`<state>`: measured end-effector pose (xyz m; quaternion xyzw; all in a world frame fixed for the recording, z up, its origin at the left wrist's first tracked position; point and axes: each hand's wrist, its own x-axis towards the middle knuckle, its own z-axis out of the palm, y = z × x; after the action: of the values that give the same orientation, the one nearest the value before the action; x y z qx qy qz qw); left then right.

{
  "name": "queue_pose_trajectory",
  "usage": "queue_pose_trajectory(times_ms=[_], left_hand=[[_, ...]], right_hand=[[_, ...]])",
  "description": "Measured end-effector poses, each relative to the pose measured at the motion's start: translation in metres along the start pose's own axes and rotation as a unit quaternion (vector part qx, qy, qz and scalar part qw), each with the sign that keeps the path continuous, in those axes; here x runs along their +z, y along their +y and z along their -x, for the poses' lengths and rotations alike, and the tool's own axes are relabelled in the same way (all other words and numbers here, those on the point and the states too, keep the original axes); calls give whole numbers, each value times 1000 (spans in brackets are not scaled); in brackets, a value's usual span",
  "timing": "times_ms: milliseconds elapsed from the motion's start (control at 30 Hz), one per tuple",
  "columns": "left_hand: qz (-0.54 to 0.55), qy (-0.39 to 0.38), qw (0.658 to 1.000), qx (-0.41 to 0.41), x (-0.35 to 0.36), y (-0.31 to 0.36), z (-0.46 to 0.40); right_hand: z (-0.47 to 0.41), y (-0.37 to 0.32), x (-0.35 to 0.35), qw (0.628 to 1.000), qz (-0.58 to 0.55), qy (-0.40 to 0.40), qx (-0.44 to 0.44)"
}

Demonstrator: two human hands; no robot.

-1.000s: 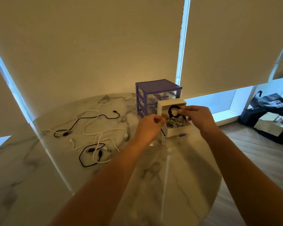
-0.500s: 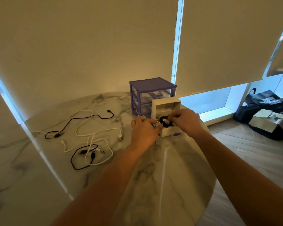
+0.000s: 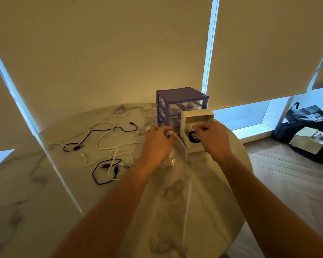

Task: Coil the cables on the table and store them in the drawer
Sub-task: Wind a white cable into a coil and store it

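Marble table [image 3: 175, 192]; right hand [image 3: 213, 138] over drawer [image 3: 196, 116].

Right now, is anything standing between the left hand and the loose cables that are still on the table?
Nothing visible does. The left hand is beside the white drawer, and only bare marble table lies between it and the loose cables to its left.

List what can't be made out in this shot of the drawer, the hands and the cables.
Head view only:
- Drawer contents: the right hand covers most of the inside; only part of a black coil shows.
- Left hand: seen from behind, so its grip is unclear; something small and pale at its fingertips is too blurred to name.
- Loose cables: plug types too small; overlaps hide the count.
- Purple drawer unit: lower front hidden by the drawer.
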<state>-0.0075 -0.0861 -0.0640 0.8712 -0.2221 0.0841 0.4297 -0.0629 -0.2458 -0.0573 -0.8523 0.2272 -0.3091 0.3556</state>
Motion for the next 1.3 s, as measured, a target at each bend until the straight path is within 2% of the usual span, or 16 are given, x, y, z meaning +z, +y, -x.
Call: queue_pose_trajectory(times_ms=[100,200,267,433,500,633,733,833,933,1033,1100,1167,1300], left_hand=[[-25,35,999,-5,-26,-22,-2],[-91,68,993,-11,-53,-43,1],[-112,87,990,-18,-69,-55,4],[-82,120,988,-55,-101,-84,11],[-80,111,988,-77,-106,-97,13],[-70,71,990,-97,-104,-111,19],[-91,64,989,-98,-101,-115,20],[-128,74,984,-98,-99,-120,20],[-147,97,979,-105,-101,-128,17],[-182,67,973,-126,-103,-133,15],[-203,50,969,-135,-103,-135,14],[-192,57,970,-139,-103,-136,13],[-93,69,985,-129,-104,-134,9]], right_hand=[[23,-28,13,997,-33,-27,-59],[41,-51,33,991,-40,-87,-90],[48,-59,51,989,-22,-111,-97],[51,-67,95,978,41,-185,-85],[50,-68,109,975,78,-197,-66],[50,-68,126,952,231,-190,-65],[49,-73,129,956,225,-179,-57],[48,-75,128,976,141,-165,-6],[49,-76,120,989,-57,-128,43],[51,-84,107,966,-245,-71,40],[51,-90,99,946,-321,-34,37],[51,-96,93,929,-368,-8,29],[53,-105,88,912,-411,21,0]])
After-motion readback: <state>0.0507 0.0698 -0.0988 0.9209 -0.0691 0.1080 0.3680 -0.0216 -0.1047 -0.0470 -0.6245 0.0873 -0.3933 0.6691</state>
